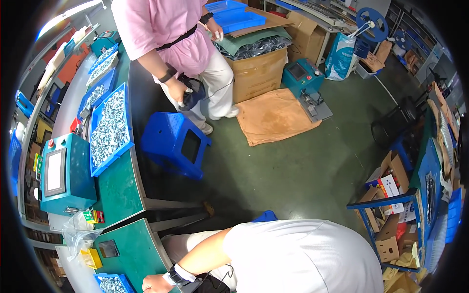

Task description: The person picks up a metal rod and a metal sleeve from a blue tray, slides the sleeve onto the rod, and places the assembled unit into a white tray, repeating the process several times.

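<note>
Blue plastic catches my eye first: the long blue tray (113, 158), just right of the teal control box (75, 178), is heaped with shiny metal parts (108, 129), and a smaller blue tray (127, 284) well below the box holds more like them. Near that smaller tray, below and right of the box, the white-shirted person's right hand (157, 283) is at the edge of the green table (122, 198); I can't tell whether its fingers are clamped on anything. The left hand is out of sight. Below the box sits a yellow bin (91, 259), a crumpled clear bag (78, 234) beside it. To the box's upper right, a big carton (259, 75) is piled with dark plastic (259, 48). Right of the box a blue stool (166, 139) blocks the floor, a co-worker in pink (188, 53) behind it gripping a black object (194, 93); at the box's far right, a blue-framed rack (383, 200) holds opened cartons (398, 171)
</note>
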Motion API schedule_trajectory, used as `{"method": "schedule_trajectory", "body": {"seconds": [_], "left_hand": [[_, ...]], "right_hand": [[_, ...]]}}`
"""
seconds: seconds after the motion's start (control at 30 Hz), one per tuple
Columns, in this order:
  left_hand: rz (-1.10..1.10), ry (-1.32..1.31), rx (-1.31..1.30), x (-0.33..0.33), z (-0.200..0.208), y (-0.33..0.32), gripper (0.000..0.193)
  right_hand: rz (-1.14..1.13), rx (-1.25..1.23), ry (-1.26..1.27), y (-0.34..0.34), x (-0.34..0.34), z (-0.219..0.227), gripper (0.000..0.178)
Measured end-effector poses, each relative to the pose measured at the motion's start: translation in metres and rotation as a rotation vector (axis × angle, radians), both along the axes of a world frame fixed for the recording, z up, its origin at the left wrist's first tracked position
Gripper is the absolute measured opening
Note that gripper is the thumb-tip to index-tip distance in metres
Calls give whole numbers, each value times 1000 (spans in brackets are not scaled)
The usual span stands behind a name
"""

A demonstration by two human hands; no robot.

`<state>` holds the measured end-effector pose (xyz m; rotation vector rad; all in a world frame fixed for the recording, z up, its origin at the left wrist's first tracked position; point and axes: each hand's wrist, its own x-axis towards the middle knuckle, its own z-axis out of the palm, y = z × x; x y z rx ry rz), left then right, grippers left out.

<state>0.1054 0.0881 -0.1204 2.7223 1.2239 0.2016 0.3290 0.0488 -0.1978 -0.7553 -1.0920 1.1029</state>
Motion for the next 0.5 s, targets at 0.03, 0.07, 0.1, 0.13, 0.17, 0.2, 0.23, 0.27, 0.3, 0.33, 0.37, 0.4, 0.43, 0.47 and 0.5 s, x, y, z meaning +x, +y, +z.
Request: {"method": "schedule_trajectory", "body": {"seconds": [0.03, 0.07, 0.1, 0.13, 0.17, 0.2, 0.23, 0.27, 0.3, 0.33, 0.37, 0.4, 0.43, 0.47, 0.5], "left_hand": [[-3, 4, 4, -13, -9, 12, 28], [69, -100, -122, -26, -19, 26, 29], [149, -208, -247, -39, -28, 36, 31], [233, -321, -369, -48, -31, 39, 33], [244, -327, -363, -33, -21, 26, 33], [230, -283, -303, -16, -10, 13, 35], [218, -236, -243, 10, 8, -5, 37], [218, -192, -180, 20, 20, -17, 40], [247, -200, -168, 21, 23, -21, 40], [245, -217, -115, 23, 23, -22, 40], [242, -231, -63, 24, 21, -22, 40], [231, -243, -16, 26, 17, -22, 40], [246, -248, -11, 27, 12, -22, 40], [219, -253, 13, 30, 8, -22, 40], [190, -256, 37, 33, 5, -23, 39]], "right_hand": [[1, -2, 10, 3, -3, 0, 42], [5, -3, 20, 5, -6, 0, 42], [16, -5, 27, 7, -9, 0, 42], [30, 1, 26, 8, -10, 0, 42], [16, -10, 38, 6, -7, -1, 42], [6, -19, 50, 4, -4, -3, 42], [-3, -28, 64, 1, -2, -3, 42], [27, -19, 59, -1, -1, -1, 42], [37, -23, 49, -4, 1, 1, 41], [44, -26, 37, -6, 4, 4, 41], [49, -30, 25, -7, 4, 6, 41], [67, -26, 19, -8, 4, 7, 41], [55, -23, 16, -10, 3, 7, 41], [41, -21, 14, -10, 3, 8, 41], [25, -20, 13, -9, 2, 8, 41]]}}
